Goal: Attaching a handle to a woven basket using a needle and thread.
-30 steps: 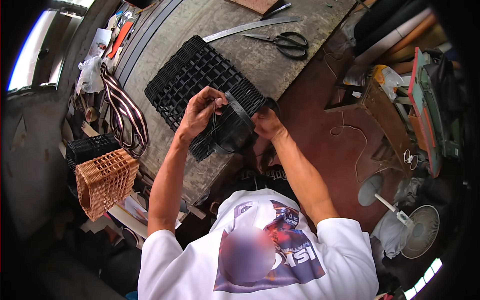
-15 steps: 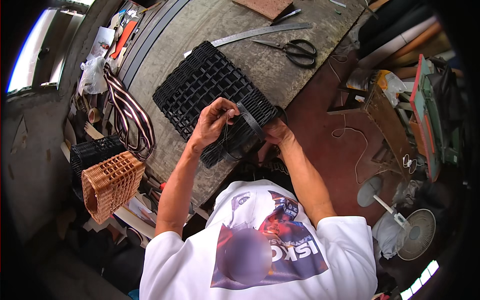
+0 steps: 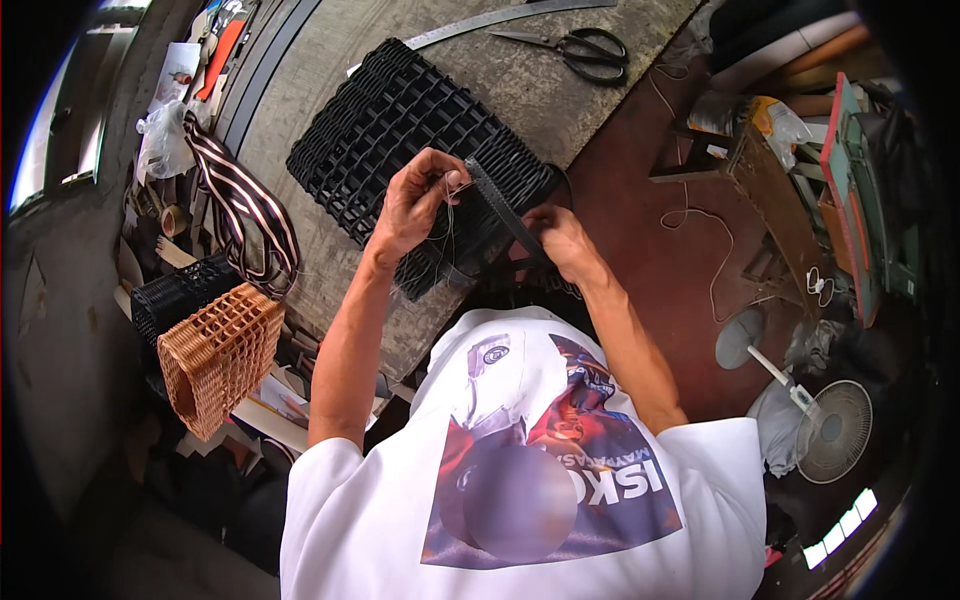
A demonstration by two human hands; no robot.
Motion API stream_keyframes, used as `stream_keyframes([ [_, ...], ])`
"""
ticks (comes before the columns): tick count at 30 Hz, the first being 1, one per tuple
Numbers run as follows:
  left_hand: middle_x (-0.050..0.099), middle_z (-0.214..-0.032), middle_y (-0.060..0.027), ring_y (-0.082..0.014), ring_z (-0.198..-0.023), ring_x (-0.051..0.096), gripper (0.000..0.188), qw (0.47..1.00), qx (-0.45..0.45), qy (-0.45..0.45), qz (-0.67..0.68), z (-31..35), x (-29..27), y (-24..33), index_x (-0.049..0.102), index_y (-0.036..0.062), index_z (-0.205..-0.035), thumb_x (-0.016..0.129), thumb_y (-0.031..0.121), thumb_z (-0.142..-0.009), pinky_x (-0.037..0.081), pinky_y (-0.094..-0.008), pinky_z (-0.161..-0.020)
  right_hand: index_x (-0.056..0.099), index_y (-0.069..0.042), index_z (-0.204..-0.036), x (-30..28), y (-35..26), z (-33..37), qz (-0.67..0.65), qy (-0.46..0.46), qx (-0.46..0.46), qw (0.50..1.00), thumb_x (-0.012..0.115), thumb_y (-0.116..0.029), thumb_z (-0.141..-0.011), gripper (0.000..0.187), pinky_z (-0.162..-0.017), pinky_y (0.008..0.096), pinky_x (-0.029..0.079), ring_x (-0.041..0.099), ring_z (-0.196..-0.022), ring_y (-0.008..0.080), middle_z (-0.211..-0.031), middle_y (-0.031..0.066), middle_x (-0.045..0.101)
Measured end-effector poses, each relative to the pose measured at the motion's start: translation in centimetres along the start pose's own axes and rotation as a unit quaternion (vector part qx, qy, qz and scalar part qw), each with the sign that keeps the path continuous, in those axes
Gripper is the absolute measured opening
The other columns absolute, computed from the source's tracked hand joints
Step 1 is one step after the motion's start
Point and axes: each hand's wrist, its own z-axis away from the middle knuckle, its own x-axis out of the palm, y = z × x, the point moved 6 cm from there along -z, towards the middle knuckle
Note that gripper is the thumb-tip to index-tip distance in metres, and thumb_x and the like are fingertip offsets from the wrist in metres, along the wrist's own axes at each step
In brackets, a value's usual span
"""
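A black woven basket (image 3: 405, 125) lies on its side on the worktable, its near end toward me. A narrow dark strap (image 3: 497, 200) crosses that end. My left hand (image 3: 412, 205) is closed in a pinch on thin thread (image 3: 447, 215), loops of which hang below the fingers, left of the strap. My right hand (image 3: 562, 240) is closed beside the strap's lower right end. Whatever its fingertips hold is too small or hidden to make out.
Black-handled scissors (image 3: 590, 53) and a metal ruler (image 3: 500, 22) lie beyond the basket on the worktable (image 3: 625, 105). At left are striped straps (image 3: 240, 205), a tan woven basket (image 3: 222, 355) and a black one (image 3: 180, 295). A fan (image 3: 833, 432) stands at lower right.
My right hand has drawn back from behind the strap's end, and its fingers now show. The left still pinches the thread. The whole view has shifted slightly, with the table higher in the picture.
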Motion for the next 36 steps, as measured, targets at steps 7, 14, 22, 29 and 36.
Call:
stream_keyframes([
  [7,0.064,-0.094,-0.0013,-0.0074,-0.082,0.057,0.01,1.0,-0.001,0.008,-0.027,0.1,0.2,-0.1,0.062,0.0044,-0.101,0.059,0.014,-0.101,0.05,-0.0244,-0.072,0.056,-0.001,-0.102,-8.3,1.0,9.3,0.284,0.369,-0.203,0.861,0.05,-0.01,-0.097,0.011,-0.07,0.048,0.049,0.062,-0.08,0.0425,-0.087,0.0223,0.063],
  [14,0.063,-0.096,-0.0004,-0.0081,-0.086,0.057,0.011,0.999,-0.005,-0.001,-0.04,0.4,0.3,0.4,0.062,0.0057,-0.101,0.058,0.016,-0.102,0.049,-0.0257,-0.075,0.053,0.003,-0.096,-20.6,20.8,22.4,0.431,0.368,0.051,0.823,0.05,0.0,-0.093,0.005,-0.076,0.054,0.046,0.062,-0.087,0.0483,-0.089,0.0269,0.064],
  [22,0.064,-0.096,-0.0008,-0.0089,-0.087,0.058,0.015,0.997,0.015,0.0,-0.072,0.2,0.1,0.3,0.062,0.0059,-0.102,0.059,0.021,-0.102,0.05,-0.0266,-0.075,0.061,0.002,-0.113,-29.2,33.2,42.3,0.463,0.301,0.439,0.709,0.056,-0.004,-0.089,0.025,-0.089,0.0506,0.053,0.065,-0.107,0.0431,-0.108,0.0284,0.068],
  [29,0.065,-0.097,-0.0005,-0.0092,-0.09,0.06,0.013,0.999,0.033,-0.009,-0.024,0.1,-0.5,-0.4,0.062,0.0063,-0.103,0.061,0.019,-0.101,0.051,-0.0266,-0.076,0.063,-0.001,-0.121,-36.6,38.9,44.9,0.21,0.163,0.596,0.758,0.063,-0.014,-0.088,0.035,-0.095,0.0451,0.052,0.065,-0.11,0.0414,-0.118,0.0224,0.067],
  [36,0.066,-0.097,0.001,-0.0074,-0.09,0.061,0.007,0.997,0.038,0.003,-0.064,0.9,0.6,0.0,0.063,0.0074,-0.103,0.059,0.013,-0.101,0.051,-0.0238,-0.074,0.064,-0.001,-0.114,-14.2,0.3,14.0,0.389,0.211,-0.243,0.863,0.055,-0.007,-0.095,0.023,-0.088,0.041,0.051,0.064,-0.101,0.0377,-0.107,0.0195,0.066],
])
